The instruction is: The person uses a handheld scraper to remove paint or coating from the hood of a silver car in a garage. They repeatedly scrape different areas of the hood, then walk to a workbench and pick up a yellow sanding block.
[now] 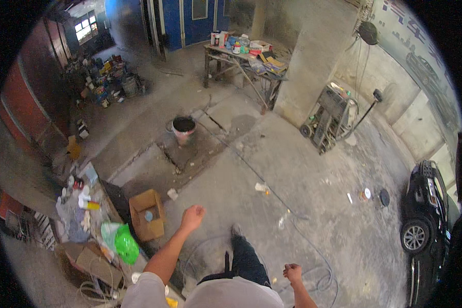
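My left hand [193,216] hangs in the air over the concrete floor, to the right of an open cardboard box [158,209]. Its fingers are curled in, and nothing shows in them. Lower down on the right, my right hand [292,272] is also curled closed above the floor, near a grey hose [321,252]; no object shows in it. A bright green plastic bag [125,244] lies on the cluttered bench [105,203] to my left. One shoe [236,230] of mine shows between the hands.
A dark-filled bucket [184,134] stands ahead, beside floor grooves. Farther off is a cluttered worktable [226,51]. A wheeled machine [329,118] stands against the right wall, and a black car [427,226] is parked at right. The hose crosses the floor among litter.
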`<state>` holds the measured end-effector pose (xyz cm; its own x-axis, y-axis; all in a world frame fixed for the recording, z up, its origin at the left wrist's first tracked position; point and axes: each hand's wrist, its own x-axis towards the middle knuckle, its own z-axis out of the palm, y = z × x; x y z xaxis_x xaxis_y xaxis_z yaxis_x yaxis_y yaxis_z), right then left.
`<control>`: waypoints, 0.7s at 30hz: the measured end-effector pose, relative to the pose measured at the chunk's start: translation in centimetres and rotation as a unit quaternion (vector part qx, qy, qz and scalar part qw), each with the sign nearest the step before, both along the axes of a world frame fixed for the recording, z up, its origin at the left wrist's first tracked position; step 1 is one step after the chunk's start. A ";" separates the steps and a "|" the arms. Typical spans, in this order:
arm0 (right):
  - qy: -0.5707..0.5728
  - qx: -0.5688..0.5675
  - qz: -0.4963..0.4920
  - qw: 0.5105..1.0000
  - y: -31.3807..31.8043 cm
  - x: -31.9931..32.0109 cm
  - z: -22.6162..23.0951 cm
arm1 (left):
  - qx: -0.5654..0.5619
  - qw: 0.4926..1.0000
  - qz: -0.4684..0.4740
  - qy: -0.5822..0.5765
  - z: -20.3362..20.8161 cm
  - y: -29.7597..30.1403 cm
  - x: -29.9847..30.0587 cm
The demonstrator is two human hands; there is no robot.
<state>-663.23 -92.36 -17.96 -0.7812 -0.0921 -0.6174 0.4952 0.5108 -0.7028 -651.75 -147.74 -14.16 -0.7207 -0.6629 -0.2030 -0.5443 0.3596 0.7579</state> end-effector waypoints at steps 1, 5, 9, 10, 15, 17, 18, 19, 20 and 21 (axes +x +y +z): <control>0.000 -0.017 -0.008 1.000 -2.7 -3.3 -0.5 | 0.006 1.000 0.006 0.028 1.1 -3.0 -4.5; 0.005 -0.039 -0.006 0.999 -15.3 -17.5 -2.7 | 0.044 0.999 0.015 0.017 -3.1 -13.2 -14.6; 0.025 0.091 0.177 0.980 -31.8 -32.7 -2.3 | -0.012 0.959 0.008 -0.282 -13.5 -17.4 -11.0; 0.097 0.170 0.292 0.936 -36.7 -36.4 -1.4 | -0.146 0.900 -0.200 -0.360 -15.5 -17.9 -8.7; 0.178 -0.030 0.349 0.919 -61.8 -52.0 5.8 | 0.131 0.901 0.109 -0.399 -19.4 -21.1 -4.4; 0.211 -0.064 0.375 0.900 -71.0 -57.3 7.3 | 0.169 0.885 0.156 -0.406 -20.0 -24.6 -8.0; 0.231 -0.069 0.380 0.893 -74.9 -59.5 7.5 | 0.181 0.881 0.163 -0.406 -20.5 -26.8 -10.4; 0.242 -0.066 0.383 0.889 -78.6 -61.9 7.2 | 0.189 0.879 0.164 -0.406 -21.3 -29.2 -13.1; 0.255 -0.075 0.395 0.879 -81.8 -64.3 6.9 | 0.194 0.880 0.160 -0.402 -22.1 -31.7 -16.1; 0.299 -0.044 0.424 0.854 -84.4 -65.7 6.4 | 0.193 0.886 0.145 -0.396 -23.1 -34.2 -19.0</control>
<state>-728.93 -176.72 -11.59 -0.5837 -0.8066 -0.0936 -0.4871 0.4401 -0.7544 -670.71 -181.90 -37.22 -0.0618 -0.5684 -0.8204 -0.9873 -0.0856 0.1337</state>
